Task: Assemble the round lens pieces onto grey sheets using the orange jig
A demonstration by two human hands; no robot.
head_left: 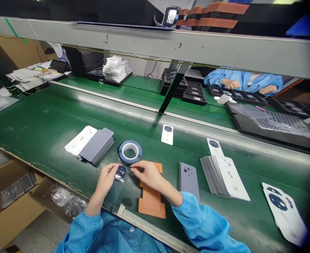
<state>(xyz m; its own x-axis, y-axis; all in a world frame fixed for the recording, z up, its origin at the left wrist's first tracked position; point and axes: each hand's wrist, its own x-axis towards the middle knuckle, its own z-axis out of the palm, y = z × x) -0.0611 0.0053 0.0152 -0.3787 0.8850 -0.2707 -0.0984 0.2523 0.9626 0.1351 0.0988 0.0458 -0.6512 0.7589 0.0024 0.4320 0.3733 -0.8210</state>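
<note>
My left hand (107, 179) pinches a small dark, rounded camera lens cover (121, 171) between thumb and fingers, with shiny clear film at its lower edge. Just to the right, my right hand (146, 173) is closed in a pinch; whatever its fingertips hold, if anything, is too small to make out. Beneath that hand lies an orange fixture plate (151, 202). A roll of blue tape (130, 151) rests flat right behind both hands. To the left are a stack of grey phone back panels (98, 144) and white panels (81, 140) with camera holes.
At right are a grey panel stack (189, 175), a fanned white stack (231, 175) and white panels with dark lens covers (278, 203). A metal post (172, 93) rises behind. Across the bench a co-worker's hands (231, 83) rest near black trays. Open cartons (14, 207) stand below left.
</note>
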